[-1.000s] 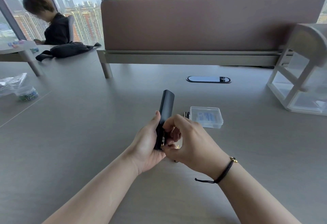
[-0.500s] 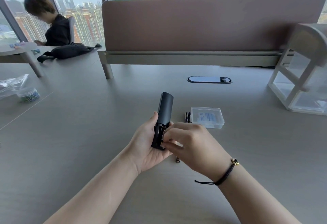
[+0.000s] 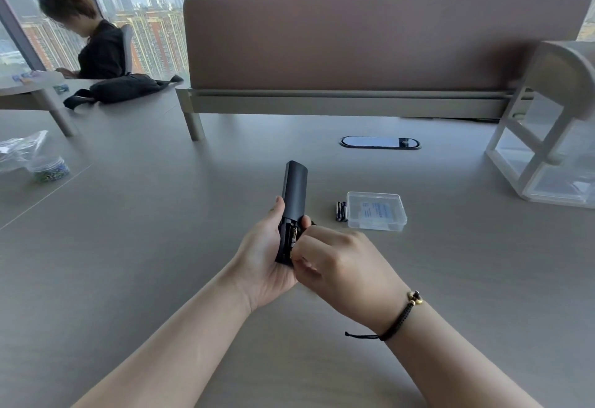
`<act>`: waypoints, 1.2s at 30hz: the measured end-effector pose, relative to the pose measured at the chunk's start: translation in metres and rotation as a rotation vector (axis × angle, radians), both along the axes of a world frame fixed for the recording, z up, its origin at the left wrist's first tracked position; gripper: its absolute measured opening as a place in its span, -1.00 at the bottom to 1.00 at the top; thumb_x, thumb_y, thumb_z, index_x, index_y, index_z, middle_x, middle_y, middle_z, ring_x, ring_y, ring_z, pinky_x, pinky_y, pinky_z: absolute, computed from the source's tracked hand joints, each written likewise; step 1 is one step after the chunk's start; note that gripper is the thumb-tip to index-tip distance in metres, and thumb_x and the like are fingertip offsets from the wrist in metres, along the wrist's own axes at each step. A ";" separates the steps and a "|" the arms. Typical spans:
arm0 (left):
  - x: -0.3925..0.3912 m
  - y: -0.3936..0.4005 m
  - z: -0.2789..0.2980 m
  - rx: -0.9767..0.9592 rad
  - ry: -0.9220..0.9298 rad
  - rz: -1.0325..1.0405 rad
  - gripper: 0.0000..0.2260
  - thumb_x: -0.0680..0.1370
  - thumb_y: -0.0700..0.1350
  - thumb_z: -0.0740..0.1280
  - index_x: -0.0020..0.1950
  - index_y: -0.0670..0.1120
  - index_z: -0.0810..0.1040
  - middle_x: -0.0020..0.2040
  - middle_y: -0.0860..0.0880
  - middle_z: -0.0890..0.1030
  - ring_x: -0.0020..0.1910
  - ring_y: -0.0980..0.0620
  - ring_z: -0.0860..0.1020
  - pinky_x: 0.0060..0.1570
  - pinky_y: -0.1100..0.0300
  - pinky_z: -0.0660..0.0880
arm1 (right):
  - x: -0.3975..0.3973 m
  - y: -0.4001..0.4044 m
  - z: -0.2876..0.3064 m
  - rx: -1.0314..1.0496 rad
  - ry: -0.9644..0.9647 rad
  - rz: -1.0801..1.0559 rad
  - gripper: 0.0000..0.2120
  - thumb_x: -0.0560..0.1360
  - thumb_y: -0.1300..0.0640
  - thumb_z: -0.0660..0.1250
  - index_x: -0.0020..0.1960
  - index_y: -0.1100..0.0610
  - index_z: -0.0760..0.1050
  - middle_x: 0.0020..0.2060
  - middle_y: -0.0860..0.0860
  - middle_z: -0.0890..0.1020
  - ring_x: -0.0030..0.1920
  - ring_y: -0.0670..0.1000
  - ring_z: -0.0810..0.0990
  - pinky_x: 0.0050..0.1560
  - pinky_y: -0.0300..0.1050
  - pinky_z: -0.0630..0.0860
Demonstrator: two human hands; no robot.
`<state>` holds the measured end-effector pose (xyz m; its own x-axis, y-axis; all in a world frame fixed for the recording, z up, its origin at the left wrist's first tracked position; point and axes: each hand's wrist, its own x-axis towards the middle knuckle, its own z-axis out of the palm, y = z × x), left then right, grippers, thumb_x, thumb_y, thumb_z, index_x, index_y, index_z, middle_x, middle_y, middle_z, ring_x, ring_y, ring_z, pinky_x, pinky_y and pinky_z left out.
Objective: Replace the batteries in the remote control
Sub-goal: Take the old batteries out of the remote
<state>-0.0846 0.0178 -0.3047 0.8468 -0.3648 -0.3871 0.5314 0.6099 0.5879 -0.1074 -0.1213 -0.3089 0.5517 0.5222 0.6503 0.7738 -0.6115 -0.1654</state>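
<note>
**Above the desk, an open remote in two hands**

Above the grey desk [image 3: 128,278], near its middle, the left hand [image 3: 260,259] is wrapped around the lower half of a black remote control [image 3: 293,191], thumb along its left edge, fingers curled behind it. The remote stands tilted, its top end pointing away from the person. Its back cover is off at the lower end, and the open battery slot [image 3: 292,237] faces up and to the right. The right hand [image 3: 341,266] is curled loosely, its fingertips [image 3: 297,261] pressed against the slot; whether they pinch a battery cannot be told. A dark cord bracelet [image 3: 399,317] circles the right wrist. Two spare batteries [image 3: 341,211] lie on the desk to the right, just beside a small clear plastic box [image 3: 376,211].
</note>
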 end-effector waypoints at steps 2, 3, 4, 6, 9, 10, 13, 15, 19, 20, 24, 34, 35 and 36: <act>0.001 0.001 -0.002 -0.002 0.006 -0.004 -0.55 0.55 0.27 0.20 -0.09 -0.14 0.47 -0.22 -0.04 0.48 -0.17 0.01 0.42 -0.28 0.19 0.50 | 0.000 0.001 -0.001 -0.011 -0.024 -0.002 -0.88 0.38 0.34 0.36 -0.29 0.20 0.47 -0.36 0.06 0.52 -0.45 0.16 0.44 -0.55 -0.04 0.39; 0.002 0.002 -0.002 -0.004 0.011 -0.004 -0.54 0.55 0.27 0.20 -0.09 -0.14 0.48 -0.20 -0.04 0.48 -0.16 0.01 0.42 -0.27 0.19 0.51 | 0.000 0.001 -0.002 -0.015 -0.033 -0.001 -0.87 0.38 0.34 0.36 -0.29 0.20 0.47 -0.35 0.07 0.53 -0.45 0.17 0.44 -0.55 -0.02 0.40; 0.002 0.002 -0.003 -0.009 0.018 0.000 -0.54 0.55 0.28 0.20 -0.09 -0.14 0.48 -0.20 -0.04 0.48 -0.16 0.01 0.43 -0.28 0.21 0.53 | 0.000 0.001 -0.003 -0.015 -0.036 -0.001 -0.87 0.38 0.35 0.36 -0.29 0.20 0.47 -0.34 0.08 0.53 -0.45 0.18 0.45 -0.56 -0.01 0.41; 0.002 0.002 -0.003 -0.019 0.034 0.011 -0.53 0.56 0.28 0.19 -0.08 -0.14 0.48 -0.21 -0.04 0.48 -0.18 0.01 0.45 -0.32 0.22 0.55 | 0.001 0.002 -0.005 -0.009 -0.030 0.001 -0.88 0.40 0.35 0.34 -0.27 0.20 0.48 -0.31 0.09 0.56 -0.44 0.20 0.47 -0.56 0.01 0.42; 0.003 0.001 -0.001 -0.023 0.043 0.028 -0.53 0.57 0.28 0.18 -0.08 -0.14 0.48 -0.22 -0.03 0.48 -0.22 0.02 0.45 -0.34 0.21 0.55 | 0.001 0.002 -0.007 0.000 -0.003 0.017 -0.92 0.41 0.35 0.32 -0.21 0.21 0.53 -0.22 0.09 0.60 -0.39 0.20 0.52 -0.53 0.02 0.46; 0.003 0.002 -0.001 -0.024 0.043 0.039 -0.53 0.57 0.28 0.18 -0.07 -0.15 0.48 -0.22 -0.04 0.49 -0.21 0.02 0.45 -0.29 0.20 0.55 | 0.000 0.001 -0.007 0.007 0.007 0.025 -0.92 0.42 0.34 0.32 -0.18 0.21 0.56 -0.19 0.07 0.62 -0.37 0.18 0.54 -0.52 0.02 0.47; 0.005 0.004 -0.001 -0.027 0.050 0.076 -0.54 0.57 0.27 0.21 -0.03 -0.15 0.48 -0.21 -0.04 0.50 -0.17 0.02 0.46 -0.16 0.19 0.50 | 0.000 0.000 -0.005 0.054 0.025 0.036 -0.86 0.42 0.31 0.34 -0.10 0.16 0.64 -0.11 0.03 0.65 -0.30 0.09 0.59 -0.46 -0.01 0.52; 0.006 0.003 -0.002 -0.020 0.051 0.092 -0.55 0.57 0.27 0.21 -0.03 -0.14 0.47 -0.24 -0.04 0.49 -0.25 0.03 0.46 -0.25 0.21 0.52 | 0.001 -0.002 -0.005 0.097 0.052 0.047 -0.82 0.44 0.28 0.31 -0.08 0.12 0.67 -0.07 0.01 0.66 -0.26 0.06 0.62 -0.39 -0.03 0.56; 0.007 0.002 -0.003 -0.003 0.034 0.119 -0.58 0.57 0.26 0.23 -0.01 -0.12 0.47 -0.26 -0.03 0.50 -0.33 0.04 0.47 -0.31 0.20 0.51 | 0.002 -0.001 -0.009 0.148 0.127 0.038 -0.81 0.43 0.26 0.33 -0.09 0.08 0.70 -0.01 -0.01 0.67 -0.19 0.03 0.66 -0.28 -0.03 0.60; 0.008 0.003 -0.004 0.001 0.024 0.117 -0.58 0.57 0.26 0.23 -0.02 -0.12 0.47 -0.26 -0.03 0.49 -0.33 0.03 0.46 -0.27 0.19 0.49 | 0.003 0.000 -0.009 0.163 0.150 0.031 -0.83 0.41 0.26 0.37 -0.10 0.08 0.70 0.00 -0.02 0.67 -0.18 0.03 0.67 -0.27 -0.03 0.61; 0.005 0.002 -0.003 0.002 -0.030 0.103 -0.58 0.59 0.25 0.19 -0.06 -0.12 0.48 -0.25 -0.01 0.48 -0.31 0.03 0.44 -0.16 0.18 0.38 | 0.004 -0.002 -0.007 0.225 0.211 0.023 -0.92 0.40 0.23 0.51 -0.13 0.08 0.71 -0.03 -0.03 0.68 -0.16 -0.03 0.67 -0.16 -0.15 0.59; 0.008 0.003 -0.004 0.089 -0.170 0.101 -0.55 0.58 0.26 0.16 -0.18 -0.11 0.48 -0.31 -0.07 0.42 -0.42 -0.03 0.30 -0.34 0.10 0.22 | 0.016 -0.022 0.013 0.942 0.626 -0.050 -0.87 0.38 0.41 0.52 -0.19 0.23 0.65 -0.30 0.07 0.72 -0.34 -0.05 0.67 -0.23 -0.17 0.62; 0.008 0.003 -0.005 0.086 -0.173 0.108 -0.55 0.58 0.26 0.16 -0.19 -0.11 0.47 -0.32 -0.08 0.40 -0.42 -0.03 0.28 -0.35 0.10 0.20 | 0.018 -0.027 0.016 1.038 0.657 -0.056 -0.89 0.39 0.40 0.51 -0.16 0.24 0.63 -0.30 0.10 0.70 -0.35 0.00 0.64 -0.25 -0.16 0.60; 0.009 0.005 -0.006 0.085 -0.173 0.123 -0.56 0.58 0.26 0.16 -0.20 -0.10 0.47 -0.34 -0.07 0.38 -0.42 -0.03 0.27 -0.36 0.10 0.19 | 0.020 -0.032 0.018 1.103 0.687 -0.072 -0.89 0.40 0.38 0.50 -0.14 0.23 0.63 -0.30 0.12 0.69 -0.36 0.04 0.61 -0.27 -0.14 0.58</act>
